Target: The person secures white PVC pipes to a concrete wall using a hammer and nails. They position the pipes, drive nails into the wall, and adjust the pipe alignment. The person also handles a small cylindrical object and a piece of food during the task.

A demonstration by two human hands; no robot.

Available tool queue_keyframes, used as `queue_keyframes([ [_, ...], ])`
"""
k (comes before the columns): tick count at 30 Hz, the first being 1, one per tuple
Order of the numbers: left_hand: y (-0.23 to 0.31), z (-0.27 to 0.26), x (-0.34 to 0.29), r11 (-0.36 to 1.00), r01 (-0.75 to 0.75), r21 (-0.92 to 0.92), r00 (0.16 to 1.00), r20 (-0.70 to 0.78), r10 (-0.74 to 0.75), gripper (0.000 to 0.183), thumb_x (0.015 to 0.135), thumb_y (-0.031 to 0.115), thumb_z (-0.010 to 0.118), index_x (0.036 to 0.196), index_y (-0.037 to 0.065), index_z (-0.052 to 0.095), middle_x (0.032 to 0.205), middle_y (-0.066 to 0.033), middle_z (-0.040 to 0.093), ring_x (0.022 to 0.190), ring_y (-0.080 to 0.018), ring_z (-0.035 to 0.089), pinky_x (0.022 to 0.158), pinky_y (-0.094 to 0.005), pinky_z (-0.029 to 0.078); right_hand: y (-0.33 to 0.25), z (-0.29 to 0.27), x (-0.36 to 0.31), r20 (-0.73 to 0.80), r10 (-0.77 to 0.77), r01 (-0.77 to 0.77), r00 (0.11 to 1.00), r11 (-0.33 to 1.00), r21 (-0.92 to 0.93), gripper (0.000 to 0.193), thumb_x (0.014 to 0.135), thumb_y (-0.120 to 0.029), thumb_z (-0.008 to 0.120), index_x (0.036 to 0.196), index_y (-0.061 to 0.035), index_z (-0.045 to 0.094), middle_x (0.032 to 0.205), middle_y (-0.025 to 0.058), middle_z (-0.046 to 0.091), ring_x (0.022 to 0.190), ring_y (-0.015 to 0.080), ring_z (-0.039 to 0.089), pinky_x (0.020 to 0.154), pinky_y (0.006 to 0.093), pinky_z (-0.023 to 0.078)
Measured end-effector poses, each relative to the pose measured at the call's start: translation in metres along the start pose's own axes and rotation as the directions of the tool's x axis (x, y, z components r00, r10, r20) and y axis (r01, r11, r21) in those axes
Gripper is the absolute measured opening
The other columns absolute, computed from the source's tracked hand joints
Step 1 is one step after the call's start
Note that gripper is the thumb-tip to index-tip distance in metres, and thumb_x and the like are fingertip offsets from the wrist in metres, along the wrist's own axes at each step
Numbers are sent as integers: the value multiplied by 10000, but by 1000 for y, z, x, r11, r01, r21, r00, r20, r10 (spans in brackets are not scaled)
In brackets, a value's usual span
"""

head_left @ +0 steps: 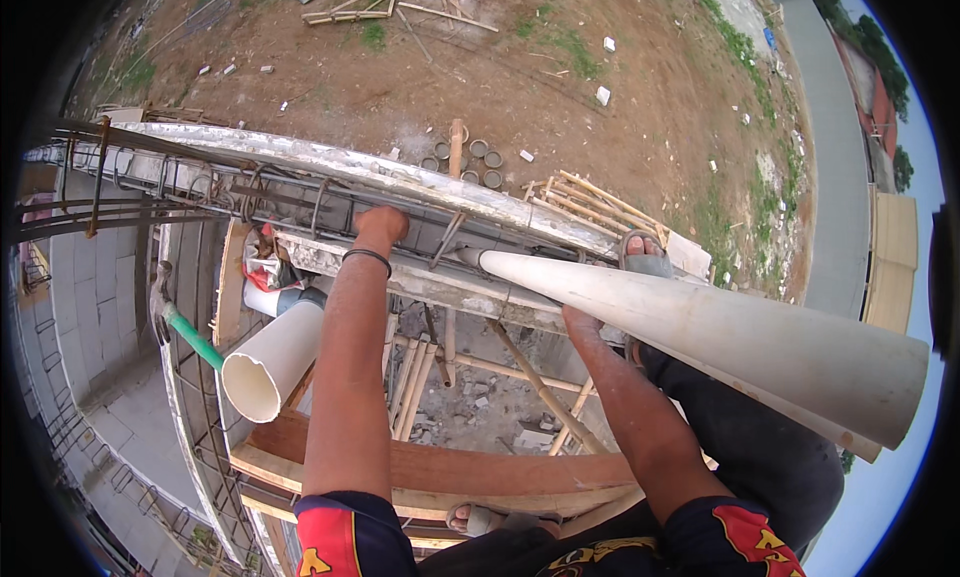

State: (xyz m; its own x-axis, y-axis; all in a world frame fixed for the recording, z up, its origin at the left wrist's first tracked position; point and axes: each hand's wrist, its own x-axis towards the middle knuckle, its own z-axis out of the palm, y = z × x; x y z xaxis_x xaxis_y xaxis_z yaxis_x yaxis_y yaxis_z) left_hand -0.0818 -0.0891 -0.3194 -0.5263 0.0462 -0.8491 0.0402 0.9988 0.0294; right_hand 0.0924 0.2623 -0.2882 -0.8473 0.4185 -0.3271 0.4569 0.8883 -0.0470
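Note:
My left hand is closed in a fist over the narrow channel with steel bars between two boards. Whatever it grips is hidden. To its right, a long white plastic pipe runs from the channel toward the right edge, close to the camera. My right hand is at the underside of this pipe, near the inner board; its fingers are mostly hidden. Left of my left forearm lies a short wide white pipe with a ragged rim. Beside it, a hammer with a green handle rests near the steel bars.
I am high above brown ground. My sandaled feet stand apart, one on a wooden beam, one by the outer board. Bamboo poles cross the gap below. A red-and-white bag and a rebar cage are on the left.

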Motion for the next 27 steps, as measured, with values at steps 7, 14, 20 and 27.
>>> queue_keyframes([
  [7,-2,0,3,999,-27,-37,1000,-13,27,382,864,227,524,1199,106,661,1331,-164,568,1209,-345,561,1000,-425,463,-4,-8,-1,27,36,-36,999,999,-19,489,946,-358,494,1362,-102,488,1369,134,516,1275,327,457,1055,491,337],
  [14,-11,-23,-23,999,-9,-32,1000,-9,9,381,911,209,484,1250,129,638,1378,-113,553,1266,-307,535,1005,-470,424,-24,-28,-9,84,69,-65,994,997,-48,492,948,-363,487,1372,-113,493,1390,129,508,1291,328,450,1057,498,336],
  [20,-4,-14,-64,994,-87,-71,934,-354,56,308,909,267,502,1052,70,692,1239,-158,629,1168,-363,577,955,-473,469,-40,-45,-15,184,128,-116,975,990,-75,495,950,-367,482,1380,-123,497,1408,126,502,1304,328,444,1058,504,336],
  [27,-13,-7,-80,932,-334,-141,800,-566,201,247,853,285,638,973,81,711,941,-210,684,927,-401,647,826,-477,523,-34,-36,-19,19,72,-70,997,994,-89,437,949,-358,473,1313,-139,577,1350,127,557,1266,347,486,1043,523,350],
])
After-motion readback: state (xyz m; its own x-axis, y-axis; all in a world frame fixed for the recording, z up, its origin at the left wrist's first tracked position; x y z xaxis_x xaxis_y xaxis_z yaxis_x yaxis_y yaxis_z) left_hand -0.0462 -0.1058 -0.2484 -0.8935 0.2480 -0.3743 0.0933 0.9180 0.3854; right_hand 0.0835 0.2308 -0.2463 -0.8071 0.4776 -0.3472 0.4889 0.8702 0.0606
